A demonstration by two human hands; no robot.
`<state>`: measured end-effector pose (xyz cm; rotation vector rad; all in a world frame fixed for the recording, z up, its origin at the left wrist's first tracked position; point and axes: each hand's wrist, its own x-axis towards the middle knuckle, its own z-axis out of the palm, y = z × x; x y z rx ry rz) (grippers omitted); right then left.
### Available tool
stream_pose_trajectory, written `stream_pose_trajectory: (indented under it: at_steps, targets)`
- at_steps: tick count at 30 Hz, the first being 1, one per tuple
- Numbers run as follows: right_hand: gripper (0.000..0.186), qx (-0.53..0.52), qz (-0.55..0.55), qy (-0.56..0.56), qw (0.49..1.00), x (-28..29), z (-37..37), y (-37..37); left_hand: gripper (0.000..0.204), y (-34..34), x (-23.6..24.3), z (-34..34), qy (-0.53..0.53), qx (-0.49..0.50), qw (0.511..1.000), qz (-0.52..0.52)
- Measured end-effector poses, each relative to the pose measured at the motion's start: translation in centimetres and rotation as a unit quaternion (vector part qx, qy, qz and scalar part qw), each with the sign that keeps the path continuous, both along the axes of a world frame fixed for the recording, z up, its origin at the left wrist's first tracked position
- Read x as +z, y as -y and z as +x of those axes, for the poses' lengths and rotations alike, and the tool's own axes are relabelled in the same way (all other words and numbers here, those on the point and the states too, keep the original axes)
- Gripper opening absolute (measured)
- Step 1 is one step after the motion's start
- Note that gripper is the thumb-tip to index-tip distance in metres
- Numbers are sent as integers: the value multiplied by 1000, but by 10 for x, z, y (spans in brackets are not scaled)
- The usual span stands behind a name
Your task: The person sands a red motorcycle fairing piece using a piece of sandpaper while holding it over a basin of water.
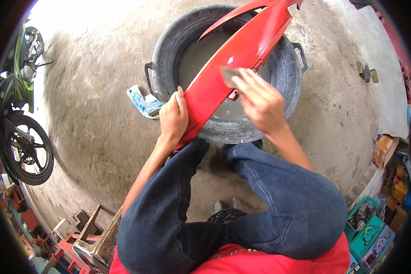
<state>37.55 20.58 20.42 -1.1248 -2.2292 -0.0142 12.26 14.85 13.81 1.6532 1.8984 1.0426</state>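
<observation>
A long, glossy red motorcycle body panel [235, 57] lies slantwise over a big dark tub [162, 48], its near end by my left knee. Cloudy water [230, 109] shows in the tub below it. My left hand [174, 114] is closed on the panel's lower left edge, thumb pointing up. In my right hand [262, 98], a small grey-brown piece of sandpaper [229, 76] is pinched and laid against the panel's face near its right edge. That hand is slightly blurred. Small clips [234, 95] stick out along the right edge.
Left of the tub, a white and blue curved piece [144, 102] lies on the concrete floor [96, 91]. A motorcycle [23, 137] stands at far left. A wooden stool [91, 237] is at lower left. Boxes and a teal tray of parts [367, 223] sit at lower right.
</observation>
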Motion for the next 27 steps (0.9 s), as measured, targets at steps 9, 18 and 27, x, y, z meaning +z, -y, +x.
stream_pose_trajectory:
  at_steps: [9,18,27]
  targets:
    - [43,25,-11,61,998,-2,-44,-44,42,-5,15,-6,33,-20,999,-38]
    - [49,-28,26,121,992,-10,-17,-61,40,-6,5,-4,49,-17,999,-4]
    - [44,68,32,196,978,7,-36,-54,33,-6,-3,-5,34,-3,999,28]
